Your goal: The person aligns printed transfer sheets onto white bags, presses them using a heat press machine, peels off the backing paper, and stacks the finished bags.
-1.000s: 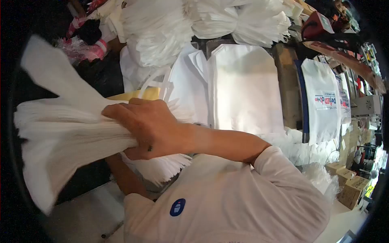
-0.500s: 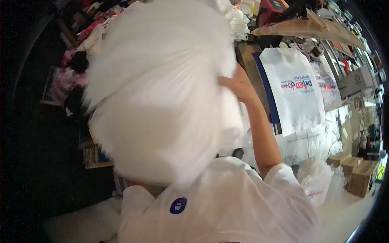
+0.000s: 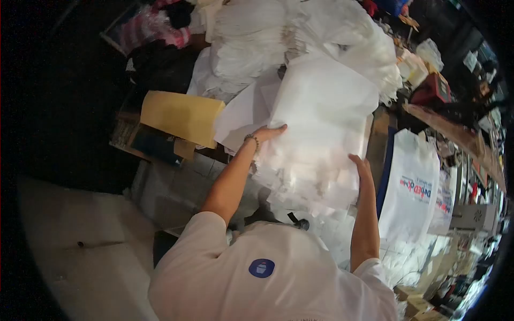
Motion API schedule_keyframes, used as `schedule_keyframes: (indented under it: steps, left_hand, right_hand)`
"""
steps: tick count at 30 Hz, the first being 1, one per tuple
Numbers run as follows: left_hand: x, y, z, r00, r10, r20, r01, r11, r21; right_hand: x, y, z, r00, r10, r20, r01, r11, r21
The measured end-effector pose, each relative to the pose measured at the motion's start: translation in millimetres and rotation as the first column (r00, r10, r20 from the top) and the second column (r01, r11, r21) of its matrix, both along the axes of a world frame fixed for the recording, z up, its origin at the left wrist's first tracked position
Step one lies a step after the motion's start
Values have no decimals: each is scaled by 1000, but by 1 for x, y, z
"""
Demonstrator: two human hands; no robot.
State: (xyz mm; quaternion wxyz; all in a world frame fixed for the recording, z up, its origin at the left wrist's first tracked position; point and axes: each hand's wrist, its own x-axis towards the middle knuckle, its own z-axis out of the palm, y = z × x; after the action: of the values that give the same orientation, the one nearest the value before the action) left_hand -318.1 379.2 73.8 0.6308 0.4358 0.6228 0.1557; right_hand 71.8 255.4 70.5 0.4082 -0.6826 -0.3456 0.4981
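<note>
A thick stack of white bags point(image 3: 321, 107) lies in front of me, its lower edge ragged and fanned out. My left hand point(image 3: 270, 132), with a beaded bracelet at the wrist, grips the stack's left edge, thumb on top. At the right edge my right hand point(image 3: 361, 165) holds the same stack, thumb on top; its other fingers are mostly hidden. White sheets point(image 3: 243, 115) lie just left of the stack.
Piles of white bags point(image 3: 249, 43) rise behind. A yellow envelope point(image 3: 182, 117) lies at the left. Printed white bags point(image 3: 409, 187) rest on a blue board at the right, near a red device point(image 3: 431, 90). Cardboard boxes point(image 3: 420, 306) stand at the lower right.
The fanned bundle has swung from the left, across in front of me, onto the place at centre right. Both hands now show at its sides.
</note>
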Motion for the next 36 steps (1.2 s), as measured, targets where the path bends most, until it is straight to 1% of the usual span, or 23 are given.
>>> schedule_keyframes:
  steps: [1,2,3,4,5,6,7,8,9,11,12,14,18,19,21,23,25,26,27,28,30,33,36]
  left_hand:
    - [-4,5,-5,1000,19,11,-19,1000,2]
    - [-8,10,-8,985,-31,-171,42,997,65]
    - [-7,11,3,934,-69,-351,116,987,114]
    - [-4,7,13,882,28,-470,79,975,207]
    - [-4,1,25,885,34,-463,71,975,209]
    - [-3,-2,34,864,148,-481,157,828,538]
    - [-2,-1,38,852,261,-453,245,567,787]
    - [3,3,38,904,306,-299,192,334,923]
    - [8,0,58,931,202,-303,237,296,925]
    - [21,-2,43,900,42,-434,418,196,887]
    - [25,-5,28,902,36,-430,416,197,888]
    - [28,-8,11,767,-150,-624,618,435,655]
    - [33,3,39,592,-299,-749,778,456,433]
    - [34,1,50,577,-349,-738,802,412,433]
    - [40,-1,66,690,-296,-660,720,369,588]
    - [52,-3,61,709,-325,-626,703,246,668]
    - [59,2,23,406,-482,-776,913,184,364]
    - [60,4,12,366,-477,-799,930,156,333]
    - [59,3,14,422,-457,-783,904,144,403]
    - [64,3,22,378,-449,-810,925,148,350]
    - [68,7,40,314,-476,-822,949,140,281]
    - [67,11,54,274,-521,-809,961,110,255]
    - [69,-1,68,389,-569,-725,905,91,415]
  right_hand:
    - [1,0,-2,997,-20,-81,16,998,-53]
    - [2,1,-5,986,-49,-159,32,994,-108]
    - [4,2,-9,988,-35,-150,20,994,-105]
    - [6,2,-14,994,-42,-102,36,998,-55]
    - [4,2,-17,997,-54,-55,54,999,-4]
    - [-1,-1,-12,998,-50,-50,50,999,-4]
    - [-7,-4,-7,991,-132,38,129,990,60]
    - [-13,-6,-1,969,-218,120,202,971,128]
    - [-10,-7,-2,967,-219,130,203,971,126]
    - [-5,-6,0,955,-81,286,67,996,57]
    - [-6,-5,3,942,-34,335,26,999,29]
    - [-15,-7,19,682,79,727,-182,981,63]
    - [-38,-24,35,633,47,773,-78,997,4]
    - [-56,-30,53,641,29,767,-59,998,12]
    - [-50,-49,28,536,-25,844,-127,986,111]
    - [-59,-64,31,579,-53,813,-72,991,115]
    - [-66,-71,36,638,-92,765,26,995,98]
    - [-63,-78,30,644,-106,758,17,992,125]
    - [-68,-82,45,708,-66,703,49,998,45]
    - [-64,-88,43,656,-92,749,63,996,66]
    - [-63,-100,63,736,-128,665,105,992,74]
    - [-44,-121,61,641,-245,727,78,963,256]
    - [-19,-156,84,741,-332,583,217,941,259]
